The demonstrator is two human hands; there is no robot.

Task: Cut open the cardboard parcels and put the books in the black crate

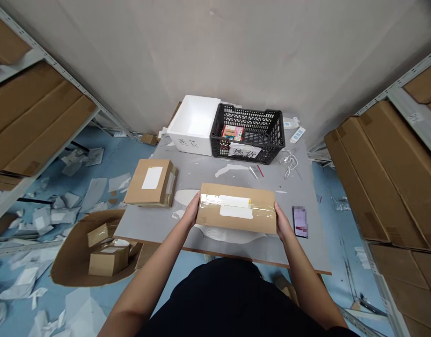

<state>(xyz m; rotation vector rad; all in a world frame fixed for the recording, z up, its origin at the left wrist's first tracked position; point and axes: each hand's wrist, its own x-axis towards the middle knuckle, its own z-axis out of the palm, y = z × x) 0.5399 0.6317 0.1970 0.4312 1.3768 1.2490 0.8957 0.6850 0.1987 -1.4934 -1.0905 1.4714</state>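
A long brown cardboard box, with clear tape and white labels on its face, is held between both hands over the front of the grey table. My left hand grips its left end and my right hand its right end, the fingers partly hidden behind it. White paper lies on the table beneath the box. To the right of my right hand lies a phone with its screen lit. Left of my left hand sits a second cardboard box with a white label on top.
At the back stand a white foam box and a black plastic crate with small packets inside. A power strip and white cable lie at right. A large carton stands on the floor at left; loaded shelves flank both sides.
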